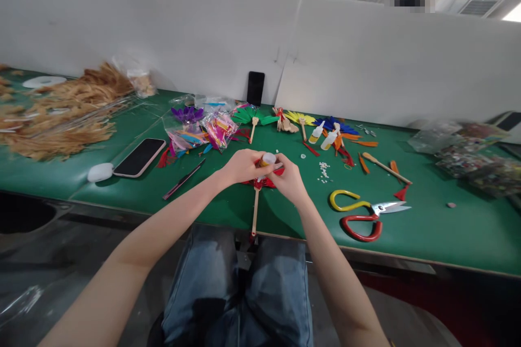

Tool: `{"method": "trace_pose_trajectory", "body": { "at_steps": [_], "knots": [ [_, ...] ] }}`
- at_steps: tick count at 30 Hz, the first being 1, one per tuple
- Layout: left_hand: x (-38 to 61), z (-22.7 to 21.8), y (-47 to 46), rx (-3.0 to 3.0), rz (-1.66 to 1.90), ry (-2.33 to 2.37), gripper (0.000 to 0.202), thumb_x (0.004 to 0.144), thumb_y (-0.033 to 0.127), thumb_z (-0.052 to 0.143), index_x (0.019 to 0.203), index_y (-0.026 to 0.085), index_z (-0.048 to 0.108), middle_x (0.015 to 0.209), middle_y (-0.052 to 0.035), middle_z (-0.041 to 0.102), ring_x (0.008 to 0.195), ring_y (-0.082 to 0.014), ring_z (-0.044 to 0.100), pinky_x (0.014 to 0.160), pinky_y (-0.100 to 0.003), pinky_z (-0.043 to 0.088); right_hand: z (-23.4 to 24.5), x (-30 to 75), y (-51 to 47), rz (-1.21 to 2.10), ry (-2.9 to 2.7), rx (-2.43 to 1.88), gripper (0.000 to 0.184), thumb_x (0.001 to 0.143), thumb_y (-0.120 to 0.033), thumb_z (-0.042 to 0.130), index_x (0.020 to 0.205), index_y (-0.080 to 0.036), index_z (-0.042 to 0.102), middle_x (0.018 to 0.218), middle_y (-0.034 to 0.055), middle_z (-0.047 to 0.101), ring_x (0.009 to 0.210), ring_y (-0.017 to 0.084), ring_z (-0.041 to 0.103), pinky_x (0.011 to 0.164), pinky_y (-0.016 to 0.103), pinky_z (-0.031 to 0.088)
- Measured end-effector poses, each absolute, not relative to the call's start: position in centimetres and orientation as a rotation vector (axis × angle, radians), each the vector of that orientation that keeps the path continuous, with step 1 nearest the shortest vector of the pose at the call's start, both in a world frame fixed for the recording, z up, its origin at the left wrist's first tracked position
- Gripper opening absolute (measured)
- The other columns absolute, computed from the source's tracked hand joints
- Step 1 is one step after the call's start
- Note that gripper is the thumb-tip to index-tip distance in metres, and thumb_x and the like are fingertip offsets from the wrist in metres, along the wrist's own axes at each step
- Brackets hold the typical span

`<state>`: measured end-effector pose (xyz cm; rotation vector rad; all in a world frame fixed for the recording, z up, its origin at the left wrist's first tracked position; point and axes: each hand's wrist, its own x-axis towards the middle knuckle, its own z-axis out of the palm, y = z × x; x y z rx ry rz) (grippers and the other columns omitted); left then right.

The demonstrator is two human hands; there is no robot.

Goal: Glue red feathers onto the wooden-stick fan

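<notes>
Near the table's front edge, my left hand [241,166] and my right hand [290,180] meet, both closed about a small glue bottle [268,159]. Its pale base faces up and its nozzle points down. Directly under the bottle lies a red feather fan [266,182], partly covered by my fingers. Its thin wooden handle [255,211] reaches toward me, over the table edge. How the fingers share the bottle is partly hidden. To the right lie small white beads [323,171] and scissors [366,211] with one yellow and one red handle.
Behind my hands lie a green fan [254,117], a yellow fan [302,120], and two more glue bottles [323,135]. A phone [140,158], tweezers [184,179] and bagged feathers [220,129] are left. Tan fibre bundles [81,97] lie far left; bagged beads [480,160] far right.
</notes>
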<state>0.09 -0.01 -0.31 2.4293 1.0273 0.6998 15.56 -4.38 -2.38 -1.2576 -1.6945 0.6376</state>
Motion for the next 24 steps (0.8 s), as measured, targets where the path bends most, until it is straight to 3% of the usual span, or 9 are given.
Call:
{"method": "trace_pose_trajectory", "body": {
  "at_steps": [12, 24],
  "knots": [
    [0.2, -0.6, 0.1, 2.403, 0.749, 1.039, 0.034, 0.081, 0.046, 0.051, 0.064, 0.018, 0.058, 0.059, 0.0014, 0.057, 0.054, -0.0121, 0.050, 0.051, -0.022, 0.030, -2.4, 15.4, -4.0, 0.554, -1.755, -1.222, 0.006, 0.071, -0.021, 0.051, 0.076, -0.020, 0.054, 0.067, -0.0012, 0.058, 0.063, 0.015, 0.053, 0.060, 0.025, 0.039],
    [0.3, -1.3, 0.5, 2.385, 0.852, 1.014, 0.031, 0.078, 0.041, 0.052, 0.058, 0.018, 0.050, 0.055, 0.0030, 0.048, 0.052, -0.0103, 0.042, 0.050, -0.022, 0.027, -3.5, 15.2, -3.3, 0.466, -1.705, -1.340, 0.010, 0.064, -0.021, 0.053, 0.074, -0.021, 0.054, 0.059, -0.0031, 0.045, 0.060, 0.017, 0.045, 0.057, 0.027, 0.034]
  ]
}}
